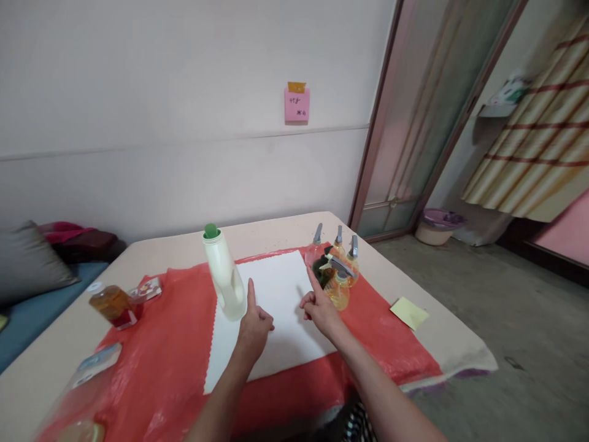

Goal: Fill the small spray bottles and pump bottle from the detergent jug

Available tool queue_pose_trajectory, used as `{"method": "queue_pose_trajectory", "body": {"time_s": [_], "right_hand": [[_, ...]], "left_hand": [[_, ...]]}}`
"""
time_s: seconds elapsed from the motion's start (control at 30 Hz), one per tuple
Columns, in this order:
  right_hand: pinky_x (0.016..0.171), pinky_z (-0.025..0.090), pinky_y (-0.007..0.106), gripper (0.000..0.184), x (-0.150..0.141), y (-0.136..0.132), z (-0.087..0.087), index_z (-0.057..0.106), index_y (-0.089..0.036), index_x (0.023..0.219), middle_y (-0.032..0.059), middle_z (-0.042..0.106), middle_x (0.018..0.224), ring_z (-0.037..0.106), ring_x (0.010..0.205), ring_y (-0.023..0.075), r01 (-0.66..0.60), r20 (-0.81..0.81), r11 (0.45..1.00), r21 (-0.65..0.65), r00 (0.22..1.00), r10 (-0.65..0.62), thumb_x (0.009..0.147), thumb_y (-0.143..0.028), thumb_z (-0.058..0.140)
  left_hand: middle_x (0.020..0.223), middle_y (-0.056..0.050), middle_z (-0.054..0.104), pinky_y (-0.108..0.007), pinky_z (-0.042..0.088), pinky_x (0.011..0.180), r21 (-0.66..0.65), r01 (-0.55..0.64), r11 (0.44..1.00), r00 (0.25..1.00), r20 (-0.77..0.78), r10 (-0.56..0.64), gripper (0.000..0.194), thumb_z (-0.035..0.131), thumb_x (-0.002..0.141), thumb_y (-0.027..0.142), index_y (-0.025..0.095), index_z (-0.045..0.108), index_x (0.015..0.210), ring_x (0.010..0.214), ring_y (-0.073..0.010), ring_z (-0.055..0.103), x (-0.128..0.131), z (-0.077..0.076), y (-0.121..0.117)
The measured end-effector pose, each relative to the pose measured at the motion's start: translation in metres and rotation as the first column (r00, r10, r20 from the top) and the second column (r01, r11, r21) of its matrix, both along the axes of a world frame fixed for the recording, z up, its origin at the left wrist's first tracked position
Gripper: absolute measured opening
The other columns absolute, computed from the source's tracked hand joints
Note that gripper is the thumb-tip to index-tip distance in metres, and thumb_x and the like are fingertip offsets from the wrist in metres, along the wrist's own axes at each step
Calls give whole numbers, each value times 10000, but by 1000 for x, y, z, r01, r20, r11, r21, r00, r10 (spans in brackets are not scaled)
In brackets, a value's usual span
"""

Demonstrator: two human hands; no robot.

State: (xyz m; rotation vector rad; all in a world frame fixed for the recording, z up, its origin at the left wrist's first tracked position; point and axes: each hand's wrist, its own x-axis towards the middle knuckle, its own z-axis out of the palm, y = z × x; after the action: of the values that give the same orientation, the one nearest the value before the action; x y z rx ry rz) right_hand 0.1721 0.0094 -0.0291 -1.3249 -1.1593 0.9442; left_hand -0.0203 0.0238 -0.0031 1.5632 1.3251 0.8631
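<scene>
My left hand (256, 322) is over the white sheet (285, 331), its index finger stretched out and the other fingers curled, with nothing in it. Just left of that fingertip stands a pale green-white bottle (224, 273) with a moulded handle and a green cap. My right hand (321, 307) also has its index finger extended, pointing up and left, and is holding nothing. Beside it, to the right, several small spray bottles (339, 291) with grey trigger heads stand close together, some with yellow liquid. A dark object among them is partly hidden.
Red plastic sheeting (170, 331) covers much of the cream table (432, 325). At the left are a jar of brown liquid (114, 305), a small packet (146, 290) and a clear bag (96, 362). A yellow paper note (409, 313) lies at the right.
</scene>
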Motion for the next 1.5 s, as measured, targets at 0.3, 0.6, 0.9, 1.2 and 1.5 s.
{"method": "queue_pose_trajectory", "body": {"time_s": [0.3,0.6,0.9,1.2,1.5], "right_hand": [[518,454,240,914,-3,-4,-9,194,-212,1553,-92,522,642,486,492,111,-32,63,999,-39,997,34,681,-199,468],[603,467,231,864,-53,-20,5,299,-276,1529,-63,648,727,588,583,118,-263,195,957,-124,939,283,713,-156,556],[730,485,298,784,-79,-27,12,423,-281,1476,48,700,1003,632,762,178,-339,328,925,-173,865,379,726,-200,636],[669,457,252,503,-62,-21,12,668,-238,1246,4,689,833,584,661,127,-256,312,966,-36,916,254,752,-189,589],[695,452,318,353,-36,-19,11,742,-139,1027,54,699,736,619,700,199,-42,306,999,33,952,30,784,-284,532]], "left_hand": [[890,-1,661,-288,501,783,58,-292,955,951,125,283,768,619,773,229,227,320,1481,795,-152,654,-16,2,11],[1264,-102,563,-379,461,991,28,-674,738,720,248,648,715,771,696,255,242,392,1302,1196,-228,575,-48,-13,68],[854,-31,681,-308,501,705,-55,-583,811,753,339,564,410,758,610,333,155,642,961,757,-187,648,-46,-23,78],[735,1,665,-308,471,693,-122,-543,831,734,411,541,385,707,538,244,153,689,911,717,-180,623,-66,-15,61],[717,-19,682,-269,433,654,-140,-314,939,826,447,343,340,657,487,207,124,710,812,676,-176,600,-70,-10,32]]}}
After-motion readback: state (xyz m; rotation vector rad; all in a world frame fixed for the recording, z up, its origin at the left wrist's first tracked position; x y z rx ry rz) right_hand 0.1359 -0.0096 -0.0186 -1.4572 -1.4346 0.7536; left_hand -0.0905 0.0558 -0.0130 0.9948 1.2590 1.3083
